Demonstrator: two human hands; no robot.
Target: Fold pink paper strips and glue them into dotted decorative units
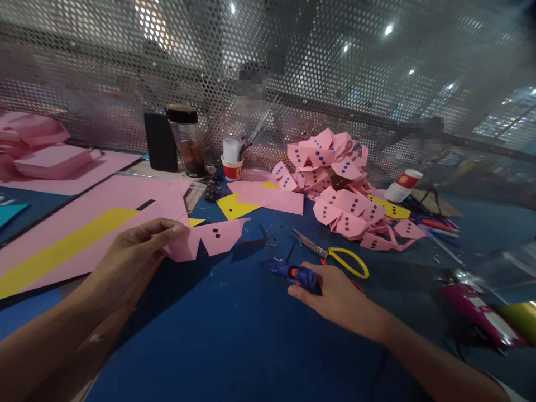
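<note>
My left hand (138, 248) pinches the left end of a pink paper strip (218, 239) between thumb and fingers. The strip has notched edges and a few small black squares, and it is held up above the blue tabletop. My right hand (335, 290) is closed around a small blue tool (299, 274) with an orange part; its exact kind is unclear and some fingers are hidden. Just beyond that hand lie scissors (330, 254) with a yellow handle, blades pointing to the upper left.
Folded pink paper pieces (326, 162) are heaped at the back. Pink sheets (159, 195) with a yellow band cover the left. A jar (186, 142) and paper cup (231, 167) stand before the perforated metal screen (268, 67). A tipped cup (404, 185) and magenta device (481, 315) lie right.
</note>
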